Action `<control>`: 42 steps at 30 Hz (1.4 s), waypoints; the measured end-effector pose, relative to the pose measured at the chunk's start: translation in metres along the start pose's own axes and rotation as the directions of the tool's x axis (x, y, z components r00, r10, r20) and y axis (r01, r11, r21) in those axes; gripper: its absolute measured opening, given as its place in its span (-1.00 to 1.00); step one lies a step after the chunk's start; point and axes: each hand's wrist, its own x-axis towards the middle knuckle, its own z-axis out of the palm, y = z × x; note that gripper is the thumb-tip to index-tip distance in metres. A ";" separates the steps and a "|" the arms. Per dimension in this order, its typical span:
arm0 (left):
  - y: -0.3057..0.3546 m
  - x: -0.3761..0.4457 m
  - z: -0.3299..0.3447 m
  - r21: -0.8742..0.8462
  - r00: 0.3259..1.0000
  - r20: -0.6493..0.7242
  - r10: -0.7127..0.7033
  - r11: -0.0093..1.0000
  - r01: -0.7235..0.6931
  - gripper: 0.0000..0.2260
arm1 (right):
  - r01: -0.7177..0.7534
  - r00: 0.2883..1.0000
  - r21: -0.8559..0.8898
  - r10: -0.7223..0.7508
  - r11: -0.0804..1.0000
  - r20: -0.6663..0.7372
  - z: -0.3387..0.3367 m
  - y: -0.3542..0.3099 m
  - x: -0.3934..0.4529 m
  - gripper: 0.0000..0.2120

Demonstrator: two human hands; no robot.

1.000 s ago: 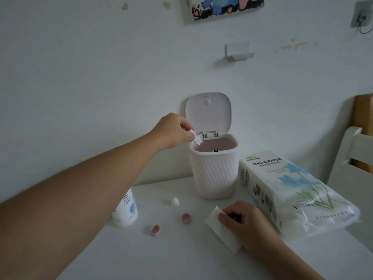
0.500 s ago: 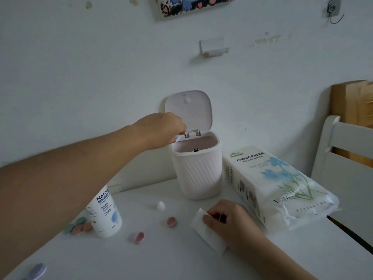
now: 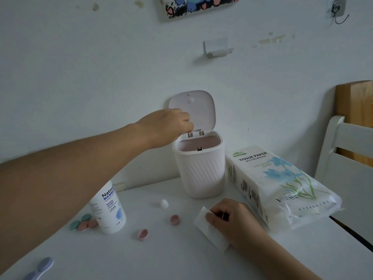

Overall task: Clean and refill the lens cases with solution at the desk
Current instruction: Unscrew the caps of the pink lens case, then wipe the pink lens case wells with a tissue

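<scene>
— Can you read anything on the desk?

— Two things. The tissue pack [image 3: 282,184] says "TISSUE PAPER" in dark capitals on its top face, near the end by the wall. Above that sits a small green logo, too small to read. Below it runs a line of Chinese characters and a faint pale line of capitals; I cannot make out either.

— And its side?

— "PAPER" runs again along the narrow side, with fine print and small round marks that are only blur.

— The other?

— The white bottle [image 3: 110,211] shows "Natou" in dark blue, the rest cut off by the arm. Under it are Chinese characters and small print, unreadable.
</scene>
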 end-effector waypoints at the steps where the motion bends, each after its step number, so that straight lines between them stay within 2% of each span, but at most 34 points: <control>1: 0.000 0.000 -0.001 -0.016 1.000 -0.005 -0.005 1.000 0.005 -0.83 | 0.002 1.000 -0.003 -0.002 1.000 -0.002 0.000 0.000 0.000 -0.84; 7: 0.000 -0.004 -0.002 -0.097 0.998 -0.050 -0.024 0.995 0.019 -0.80 | 0.003 1.000 -0.011 -0.004 1.000 -0.004 0.001 0.001 0.001 -0.86; 14: 0.006 -0.005 -0.003 -0.091 0.997 -0.071 0.004 0.996 -0.010 -0.73 | 0.024 1.000 -0.024 -0.024 0.999 -0.012 0.001 0.002 0.001 -0.87; 18: 0.017 -0.008 0.002 -0.047 0.990 -0.119 0.074 0.996 -0.080 -0.68 | 0.020 1.000 -0.029 -0.021 0.999 -0.016 0.001 0.002 0.001 -0.89; 23: 0.020 -0.010 0.008 -0.132 0.993 -0.116 -0.031 0.991 0.015 -0.76 | 0.020 1.000 -0.031 -0.021 0.999 -0.021 0.001 0.001 0.000 -0.95; 26: 0.021 -0.017 0.011 -0.227 0.965 -0.213 -0.151 0.968 0.102 -0.86 | 0.007 1.000 -0.020 -0.007 1.000 -0.023 0.000 -0.001 -0.001 -0.96; 28: 0.021 -0.024 0.014 -0.420 0.911 -0.220 -0.349 0.877 0.235 -0.90 | -0.001 1.000 -0.022 0.000 1.000 -0.030 0.000 -0.002 -0.001 -0.95; 30: 0.023 -0.031 0.017 -0.662 0.804 -0.156 -0.574 0.664 0.346 -0.95 | -0.010 0.999 -0.020 0.009 1.000 -0.032 -0.001 -0.003 -0.002 -0.89; 33: 0.033 -0.048 0.020 -0.887 0.624 -0.046 -0.780 0.319 0.333 -0.89 | -0.039 0.998 0.001 0.039 0.999 -0.045 -0.002 -0.005 -0.003 -0.84; 35: 0.045 -0.066 0.021 -0.942 0.549 0.022 -0.836 0.167 0.292 -0.89 | -0.058 0.996 0.049 0.061 0.997 -0.070 -0.004 -0.007 -0.004 -0.86; 37: 0.062 -0.091 0.025 -0.964 0.518 0.084 -0.852 0.062 0.257 -0.92 | -0.085 0.991 0.117 0.096 0.990 -0.090 -0.008 -0.012 -0.006 -0.89; 39: 0.081 -0.118 0.033 -0.974 0.515 0.120 -0.848 0.001 0.228 -0.95 | -0.098 0.986 0.155 0.117 0.983 -0.117 -0.010 -0.020 -0.008 -0.85; 40: 0.091 -0.133 0.039 -0.976 0.525 0.120 -0.843 -0.004 0.216 -0.96 | -0.089 0.983 0.155 0.111 0.984 -0.145 -0.011 -0.026 -0.009 -0.81; 42: 0.109 -0.160 0.049 -0.977 0.565 0.078 -0.821 0.051 0.208 -0.95 | -0.041 0.975 0.162 0.075 0.986 -0.210 -0.013 -0.040 -0.010 -0.79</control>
